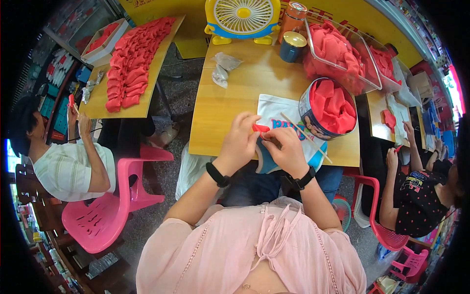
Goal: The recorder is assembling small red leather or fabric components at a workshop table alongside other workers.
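Between my two hands, at the near edge of the wooden table (pixel 210 122), is a small red fabric piece (pixel 261 129). My left hand (pixel 239 139) pinches its left end, and my right hand (pixel 285 151) grips its right side with thumb and fingers. Both hands are close together over a printed white and blue cloth (pixel 274 108). A thin wooden stick (pixel 307 138) lies slantwise on that cloth, just right of my right hand. Farther right, a round tin (pixel 304 105) holds several red fabric pieces (pixel 333 105). What my fingertips do behind the piece is partly hidden.
A yellow and blue fan (pixel 243 18), an orange flask (pixel 293 20) and a dark blue lidded cup (pixel 293 47) stand at the back. Clear bins of red fabric (pixel 338 49) sit back right. Crumpled plastic (pixel 223 66) lies left. People work at tables on both sides.
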{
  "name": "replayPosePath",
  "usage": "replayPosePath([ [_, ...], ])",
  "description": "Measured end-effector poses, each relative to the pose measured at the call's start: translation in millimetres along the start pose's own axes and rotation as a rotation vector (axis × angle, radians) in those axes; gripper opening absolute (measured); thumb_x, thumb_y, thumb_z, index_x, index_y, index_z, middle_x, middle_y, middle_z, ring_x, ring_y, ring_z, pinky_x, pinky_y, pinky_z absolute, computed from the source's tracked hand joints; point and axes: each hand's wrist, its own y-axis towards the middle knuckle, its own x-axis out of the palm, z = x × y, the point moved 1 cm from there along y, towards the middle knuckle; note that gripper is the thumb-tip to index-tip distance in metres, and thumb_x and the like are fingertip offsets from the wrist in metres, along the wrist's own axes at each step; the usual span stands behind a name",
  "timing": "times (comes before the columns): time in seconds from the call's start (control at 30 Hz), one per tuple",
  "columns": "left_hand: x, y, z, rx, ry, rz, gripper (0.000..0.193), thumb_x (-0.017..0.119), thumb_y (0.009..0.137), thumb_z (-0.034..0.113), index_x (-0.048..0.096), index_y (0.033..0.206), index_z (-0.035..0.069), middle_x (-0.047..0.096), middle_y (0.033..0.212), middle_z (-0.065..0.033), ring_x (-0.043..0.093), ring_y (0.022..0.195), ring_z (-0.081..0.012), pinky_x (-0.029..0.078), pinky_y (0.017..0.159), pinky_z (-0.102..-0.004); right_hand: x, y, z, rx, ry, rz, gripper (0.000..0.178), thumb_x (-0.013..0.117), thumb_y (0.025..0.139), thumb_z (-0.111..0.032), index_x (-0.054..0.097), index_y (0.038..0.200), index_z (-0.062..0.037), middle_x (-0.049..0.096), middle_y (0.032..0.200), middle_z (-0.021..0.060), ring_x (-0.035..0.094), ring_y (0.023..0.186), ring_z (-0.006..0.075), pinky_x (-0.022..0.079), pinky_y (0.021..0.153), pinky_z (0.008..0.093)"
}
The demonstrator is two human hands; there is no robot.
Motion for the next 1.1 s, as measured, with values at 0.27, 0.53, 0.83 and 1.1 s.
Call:
replayPosePath([
  [0.27,0.2,3.2,-20.5,0.149,0.156,-0.242,0.009,0.064,0.089,0.009,0.066,0.096,0.003,0.062,0.094,-0.0159,0.062,0.086,-0.0359,0.052,0.073,-0.0425,4.4,-4.9,-0.3,0.023,0.012,0.049,0.010,0.073,0.081,-0.007,0.070,0.089,-0.0029,0.066,0.087,0.0091,0.061,0.084,0.0295,0.047,0.077,0.0382],
  [0.53,4.7,0.5,-7.4,0.161,0.045,-0.148,0.008,0.066,0.088,0.008,0.069,0.091,0.001,0.066,0.087,-0.0137,0.064,0.082,-0.0323,0.052,0.072,-0.0374,10.2,-2.8,3.8,0.072,-0.111,0.086,0.008,0.071,0.082,-0.008,0.068,0.081,-0.0015,0.062,0.088,0.0124,0.061,0.085,0.0320,0.049,0.073,0.0397],
  [0.83,5.1,2.1,-8.1,0.083,-0.019,-0.095,0.008,0.066,0.088,0.007,0.069,0.090,0.000,0.066,0.088,-0.0137,0.065,0.082,-0.0307,0.052,0.071,-0.0367,8.5,6.1,14.5,0.342,-0.178,-0.087,0.018,0.074,0.078,-0.017,0.063,0.083,-0.0037,0.062,0.083,0.0120,0.062,0.071,0.0338,0.050,0.062,0.0434],
  [1.1,-4.2,-0.9,1.5,0.172,-0.001,0.026,0.010,0.069,0.087,0.013,0.070,0.093,0.005,0.064,0.090,-0.0109,0.064,0.081,-0.0306,0.052,0.069,-0.0385,-7.6,-5.2,-0.8,0.199,-0.018,-0.136,0.034,0.078,0.076,-0.019,0.064,0.103,-0.0053,0.062,0.099,0.0139,0.062,0.094,0.0349,0.051,0.080,0.0416],
])
